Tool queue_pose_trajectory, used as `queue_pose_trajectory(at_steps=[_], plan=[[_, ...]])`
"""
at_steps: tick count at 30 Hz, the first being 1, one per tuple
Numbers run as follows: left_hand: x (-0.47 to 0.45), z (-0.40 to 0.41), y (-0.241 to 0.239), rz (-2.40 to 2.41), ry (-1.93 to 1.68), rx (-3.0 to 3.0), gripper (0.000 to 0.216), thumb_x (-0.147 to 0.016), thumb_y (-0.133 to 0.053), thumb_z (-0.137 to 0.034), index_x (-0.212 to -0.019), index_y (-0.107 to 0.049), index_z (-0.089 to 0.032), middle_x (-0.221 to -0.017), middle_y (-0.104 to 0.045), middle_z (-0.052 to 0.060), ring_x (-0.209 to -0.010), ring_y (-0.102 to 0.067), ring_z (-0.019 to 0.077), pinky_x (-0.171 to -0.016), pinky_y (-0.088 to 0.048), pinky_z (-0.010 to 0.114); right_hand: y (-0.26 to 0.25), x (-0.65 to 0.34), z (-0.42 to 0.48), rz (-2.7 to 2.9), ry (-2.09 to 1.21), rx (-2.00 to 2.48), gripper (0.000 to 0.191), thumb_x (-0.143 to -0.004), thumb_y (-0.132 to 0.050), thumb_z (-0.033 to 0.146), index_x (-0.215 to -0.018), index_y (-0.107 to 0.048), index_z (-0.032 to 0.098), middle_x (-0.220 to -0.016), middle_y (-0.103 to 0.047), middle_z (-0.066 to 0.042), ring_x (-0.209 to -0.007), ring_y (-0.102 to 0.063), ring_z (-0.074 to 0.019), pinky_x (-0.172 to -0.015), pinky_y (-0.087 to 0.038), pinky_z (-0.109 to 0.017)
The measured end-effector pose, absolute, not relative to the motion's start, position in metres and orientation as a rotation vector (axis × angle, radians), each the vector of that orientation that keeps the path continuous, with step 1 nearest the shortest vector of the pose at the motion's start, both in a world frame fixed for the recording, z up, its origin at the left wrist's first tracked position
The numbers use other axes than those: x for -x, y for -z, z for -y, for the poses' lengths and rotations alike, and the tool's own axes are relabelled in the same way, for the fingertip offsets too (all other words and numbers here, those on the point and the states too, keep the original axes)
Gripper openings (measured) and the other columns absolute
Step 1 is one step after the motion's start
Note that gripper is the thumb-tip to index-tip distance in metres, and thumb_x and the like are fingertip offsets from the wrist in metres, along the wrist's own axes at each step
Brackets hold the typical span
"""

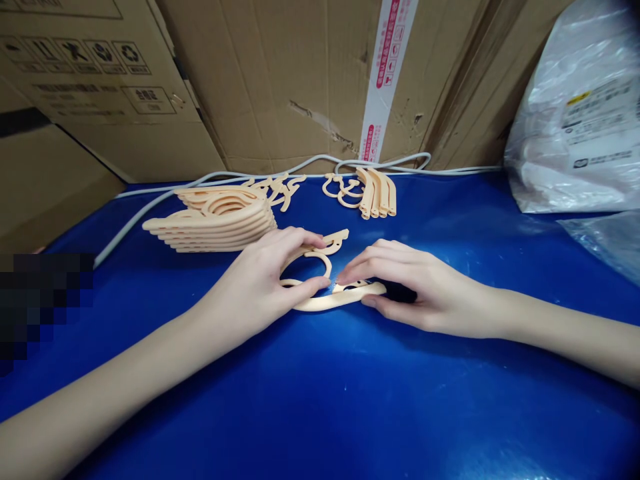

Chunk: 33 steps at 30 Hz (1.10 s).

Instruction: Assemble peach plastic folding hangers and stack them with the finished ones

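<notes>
Cream piece (340, 298), round loop (329, 267) between curved near and far bars (320, 304); left hand (273, 270) fingers gripping left side, right hand (425, 287) fingers pinching right end.

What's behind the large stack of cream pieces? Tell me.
Pale cabling runs behind the stack, with cardboard beyond; small hooked pieces show past its far right end. Anything directly behind, low down, is covered by the stack.

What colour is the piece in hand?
Pale beige; the piece shows best in the head view.
</notes>
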State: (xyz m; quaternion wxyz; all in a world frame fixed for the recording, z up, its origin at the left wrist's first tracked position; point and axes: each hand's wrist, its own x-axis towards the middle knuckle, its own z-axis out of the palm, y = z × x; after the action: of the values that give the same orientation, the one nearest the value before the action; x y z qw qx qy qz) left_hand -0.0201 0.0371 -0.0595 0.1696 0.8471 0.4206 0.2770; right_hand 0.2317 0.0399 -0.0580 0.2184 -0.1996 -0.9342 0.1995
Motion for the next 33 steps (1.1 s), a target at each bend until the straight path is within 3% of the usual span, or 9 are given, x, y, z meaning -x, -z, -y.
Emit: queue_pose_trajectory(at_steps=[12,17,22,29,33], plan=[[0.020,-0.035,0.057,-1.211,-0.751,-2.291,0.034,-0.093,-0.062,-0.046,-0.115,-0.064,-0.020,-0.118,-0.070,0.003,-0.110,-0.064,0.0210,-0.095,-0.047,0.032,0.066,-0.231,-0.038,2.591,-0.321,0.641,0.026,-0.098,-0.049,0.011,-0.121,-0.061,0.012,-0.115,-0.068,-0.010,-0.105,-0.062,-0.0209,-0.089,-0.047,-0.035],[0.017,-0.032,0.052,-1.261,-0.747,-2.218,0.029,-0.101,-0.049,-0.041,-0.114,-0.066,-0.023,-0.116,-0.071,0.000,-0.106,-0.065,0.0189,-0.091,-0.047,0.030,0.065,-0.231,-0.039,2.599,-0.245,0.634,0.026,-0.097,-0.049,0.008,-0.119,-0.061,0.013,-0.114,-0.069,-0.007,-0.105,-0.060,-0.0195,-0.093,-0.043,-0.035],[0.020,-0.035,0.052,-1.245,-0.745,-2.239,0.031,-0.100,-0.039,-0.024,-0.111,-0.067,-0.022,-0.113,-0.073,0.000,-0.104,-0.066,0.0185,-0.091,-0.049,0.030,0.064,-0.232,-0.039,2.612,-0.246,0.655,0.026,-0.097,-0.047,0.007,-0.118,-0.061,0.013,-0.114,-0.069,-0.007,-0.104,-0.059,-0.0200,-0.093,-0.042,-0.037],[0.025,-0.042,0.057,-1.158,-0.755,-2.325,0.028,-0.093,-0.044,-0.024,-0.108,-0.068,-0.020,-0.113,-0.075,0.004,-0.103,-0.069,0.0207,-0.087,-0.052,0.032,0.065,-0.232,-0.040,2.612,-0.187,0.671,0.027,-0.097,-0.047,0.008,-0.120,-0.061,0.014,-0.116,-0.067,-0.009,-0.103,-0.056,-0.0212,-0.088,-0.042,-0.037],[0.025,-0.042,0.054,-1.167,-0.733,-2.342,0.027,-0.092,-0.046,-0.026,-0.109,-0.066,-0.021,-0.116,-0.074,0.005,-0.105,-0.068,0.0225,-0.085,-0.053,0.033,0.062,-0.231,-0.037,2.595,-0.211,0.655,0.029,-0.092,-0.051,0.007,-0.117,-0.063,0.016,-0.102,-0.066,-0.007,-0.091,-0.055,-0.0196,-0.078,-0.040,-0.035]])
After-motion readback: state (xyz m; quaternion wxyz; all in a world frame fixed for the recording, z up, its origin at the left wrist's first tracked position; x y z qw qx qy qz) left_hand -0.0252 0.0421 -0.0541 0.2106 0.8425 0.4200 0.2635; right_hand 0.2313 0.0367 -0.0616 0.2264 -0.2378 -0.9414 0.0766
